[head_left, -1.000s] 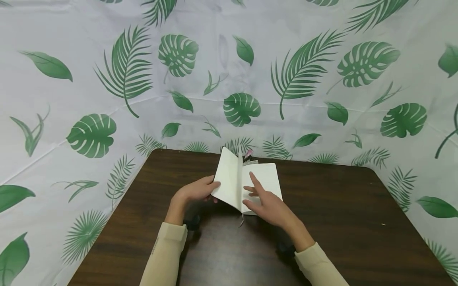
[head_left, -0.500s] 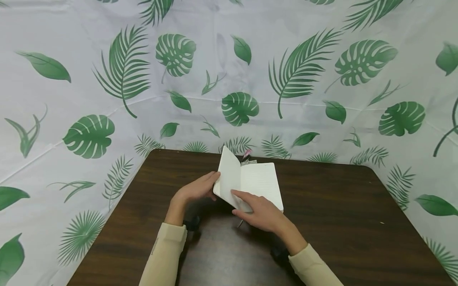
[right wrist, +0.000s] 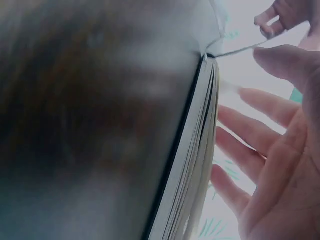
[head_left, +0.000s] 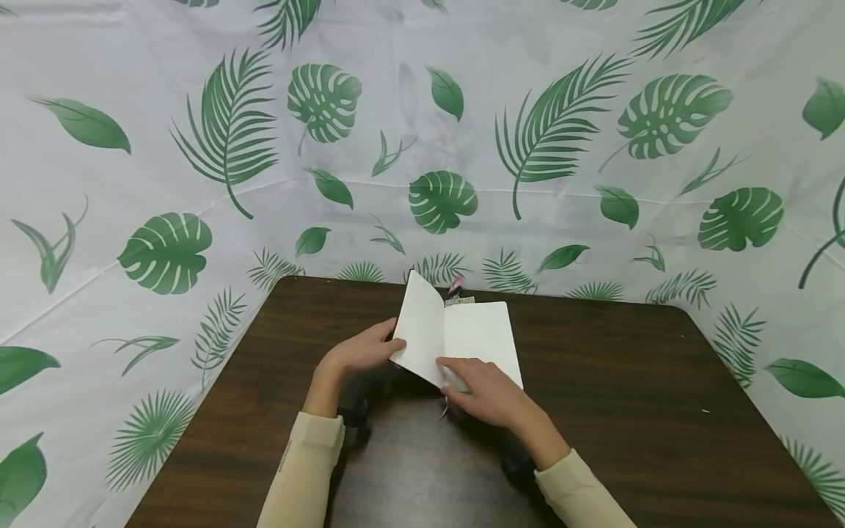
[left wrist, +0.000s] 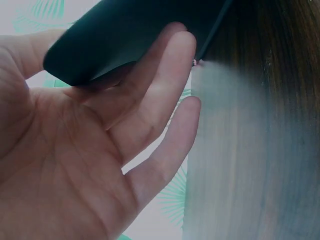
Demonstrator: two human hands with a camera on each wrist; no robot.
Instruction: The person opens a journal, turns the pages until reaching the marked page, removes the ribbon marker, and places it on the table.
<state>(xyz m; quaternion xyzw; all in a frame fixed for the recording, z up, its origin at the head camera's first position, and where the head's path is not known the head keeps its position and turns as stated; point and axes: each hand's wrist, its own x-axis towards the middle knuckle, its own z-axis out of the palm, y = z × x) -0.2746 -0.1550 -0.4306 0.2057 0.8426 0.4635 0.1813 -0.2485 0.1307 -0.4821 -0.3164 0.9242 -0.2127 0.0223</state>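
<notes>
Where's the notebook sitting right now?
In the head view the open notebook lies mid-table toward the far edge, between the left hand and right hand.

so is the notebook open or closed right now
Open. The notebook lies on the table with its right page flat; the left hand props the left half up, the right hand at the lower edge.

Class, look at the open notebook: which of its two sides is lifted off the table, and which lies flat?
The left side of the notebook is raised, propped by the left hand; the right page lies flat on the table, the right hand at its near edge.
</notes>
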